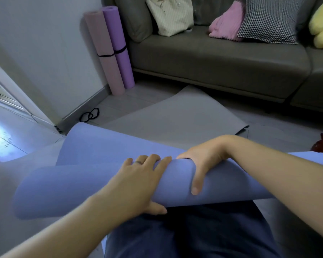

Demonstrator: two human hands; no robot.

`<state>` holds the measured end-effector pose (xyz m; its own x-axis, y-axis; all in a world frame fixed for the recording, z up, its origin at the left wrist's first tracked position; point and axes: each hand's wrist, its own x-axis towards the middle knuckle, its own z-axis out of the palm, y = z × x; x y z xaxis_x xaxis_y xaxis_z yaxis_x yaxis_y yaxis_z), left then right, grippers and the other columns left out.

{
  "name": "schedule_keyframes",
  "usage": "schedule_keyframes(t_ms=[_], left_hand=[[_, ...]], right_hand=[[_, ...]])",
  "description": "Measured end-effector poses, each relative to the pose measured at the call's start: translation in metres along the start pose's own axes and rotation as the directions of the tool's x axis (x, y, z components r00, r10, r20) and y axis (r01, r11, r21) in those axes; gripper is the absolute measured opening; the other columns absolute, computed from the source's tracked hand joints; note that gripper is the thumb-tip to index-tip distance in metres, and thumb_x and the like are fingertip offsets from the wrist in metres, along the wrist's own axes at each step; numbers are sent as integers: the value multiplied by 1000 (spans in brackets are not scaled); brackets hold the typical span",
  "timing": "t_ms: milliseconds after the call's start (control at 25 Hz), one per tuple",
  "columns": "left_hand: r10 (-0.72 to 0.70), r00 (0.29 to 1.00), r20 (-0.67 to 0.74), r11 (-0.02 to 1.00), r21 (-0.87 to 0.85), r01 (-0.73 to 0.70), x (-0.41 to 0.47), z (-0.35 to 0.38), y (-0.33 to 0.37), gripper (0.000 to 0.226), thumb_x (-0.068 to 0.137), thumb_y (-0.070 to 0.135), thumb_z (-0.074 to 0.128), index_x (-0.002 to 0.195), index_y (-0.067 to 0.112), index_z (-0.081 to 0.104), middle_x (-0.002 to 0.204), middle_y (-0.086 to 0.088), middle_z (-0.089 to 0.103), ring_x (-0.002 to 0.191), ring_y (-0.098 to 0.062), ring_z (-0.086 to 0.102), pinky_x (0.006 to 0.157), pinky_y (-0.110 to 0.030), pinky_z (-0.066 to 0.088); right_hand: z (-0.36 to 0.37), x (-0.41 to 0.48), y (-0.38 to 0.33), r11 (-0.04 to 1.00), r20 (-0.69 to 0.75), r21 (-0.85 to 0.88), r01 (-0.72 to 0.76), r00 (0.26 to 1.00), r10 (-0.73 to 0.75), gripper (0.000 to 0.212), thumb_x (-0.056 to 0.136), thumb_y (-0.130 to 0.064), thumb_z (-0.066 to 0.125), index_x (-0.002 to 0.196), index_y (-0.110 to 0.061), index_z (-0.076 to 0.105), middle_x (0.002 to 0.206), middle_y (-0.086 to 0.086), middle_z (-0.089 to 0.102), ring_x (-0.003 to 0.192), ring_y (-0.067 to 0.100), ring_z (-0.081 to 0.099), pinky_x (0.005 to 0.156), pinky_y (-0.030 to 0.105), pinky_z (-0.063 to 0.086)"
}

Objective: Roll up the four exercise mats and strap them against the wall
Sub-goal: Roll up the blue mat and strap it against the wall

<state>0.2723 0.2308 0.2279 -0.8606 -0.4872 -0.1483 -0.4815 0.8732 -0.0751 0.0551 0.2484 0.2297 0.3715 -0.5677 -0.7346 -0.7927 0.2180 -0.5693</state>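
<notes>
grey mat (pixel 175 116): flat on the floor before the sofa (pixel 213 58), not yet rolled. blue mat (pixel 73 185): partly rolled, the roll lying across the person's lap. judged light, soft and springy foam, likely to unwind if released. take hold at mid-roll, either side of centre. left hand (pixel 138 183) and right hand (pixel 201 164): fingers curled over the roll and gripping it, though the right fingertips appear hidden behind it. black straps (pixel 90 114): on the floor by the wall.

A home living room: grey sofa (pixel 213 56) with cushions (pixel 268 21), tiled floor (pixel 138 97).
</notes>
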Motion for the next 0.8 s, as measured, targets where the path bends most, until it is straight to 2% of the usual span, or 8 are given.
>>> schedule_keyframes(t_ms=[80, 240, 360, 440, 520, 600, 720, 800], left_hand=[[-20, 996, -84, 999, 37, 23, 0, 14, 0, 111, 44, 77, 65, 137, 24, 34, 117, 2, 55, 97, -24, 61, 78, -41, 51], [-48, 992, 116, 981, -184, 69, 13, -3, -13, 98, 63, 69, 67, 142, 37, 20, 128, 9, 42, 116, -18, 45, 95, -35, 39], [9, 955, 295, 920, -377, 108, 37, -13, -30, 94, 65, 60, 75, 142, 41, 25, 129, 10, 47, 118, -14, 46, 95, -31, 38], [50, 914, 403, 881, -448, 150, 52, -19, -38, 94, 65, 56, 78, 142, 41, 27, 135, 15, 47, 122, -12, 46, 101, -31, 37], [41, 906, 421, 876, -451, 170, 60, -22, -39, 92, 67, 56, 77, 143, 40, 28, 137, 15, 46, 123, -12, 46, 103, -32, 37], [-24, 946, 322, 922, -360, 146, 53, -22, -31, 93, 67, 59, 74, 143, 38, 25, 135, 11, 47, 121, -16, 47, 100, -35, 38], [-42, 997, 57, 996, -80, 46, 25, -15, -14, 102, 64, 66, 66, 145, 35, 12, 135, 8, 41, 120, -20, 44, 97, -37, 39], [-29, 999, 24, 997, -78, 31, 11, -14, -9, 102, 65, 68, 63, 145, 36, 8, 135, 11, 38, 121, -17, 42, 98, -34, 37]], right_hand=[[-2, -3, 1, 1000, -37, 6, -22, 999, 22, 80, 43, -47, 85, 117, -39, 55, 113, -15, 66, 103, 9, 65, 93, 38, 53], [15, -26, -3, 993, -385, -121, -10, 922, -38, 93, 64, -51, 82, 141, -43, 31, 138, -19, 43, 125, 3, 43, 106, 29, 38], [54, -27, -2, 839, -571, -507, -200, 807, -153, 119, 61, -65, 74, 151, -36, 2, 150, -8, 26, 134, 15, 31, 110, 34, 26], [67, -12, 3, 741, -654, -587, -326, 731, -196, 122, 57, -71, 69, 152, -32, 3, 146, -1, 34, 128, 22, 40, 102, 38, 33], [56, -6, 5, 761, -690, -562, -324, 691, -215, 109, 57, -70, 66, 148, -33, 18, 130, -5, 49, 112, 22, 52, 91, 37, 40], [37, -12, 1, 788, -650, -557, -261, 728, -218, 92, 59, -66, 67, 137, -37, 29, 114, -9, 56, 100, 20, 56, 82, 34, 45], [14, -29, -7, 872, -497, -469, -137, 858, -133, 68, 58, -60, 76, 114, -42, 42, 96, -16, 58, 86, 11, 58, 65, 27, 46], [6, -35, -8, 946, -357, -311, -88, 934, -30, 65, 57, -58, 80, 112, -45, 48, 97, -20, 60, 88, 5, 59, 71, 27, 51]])
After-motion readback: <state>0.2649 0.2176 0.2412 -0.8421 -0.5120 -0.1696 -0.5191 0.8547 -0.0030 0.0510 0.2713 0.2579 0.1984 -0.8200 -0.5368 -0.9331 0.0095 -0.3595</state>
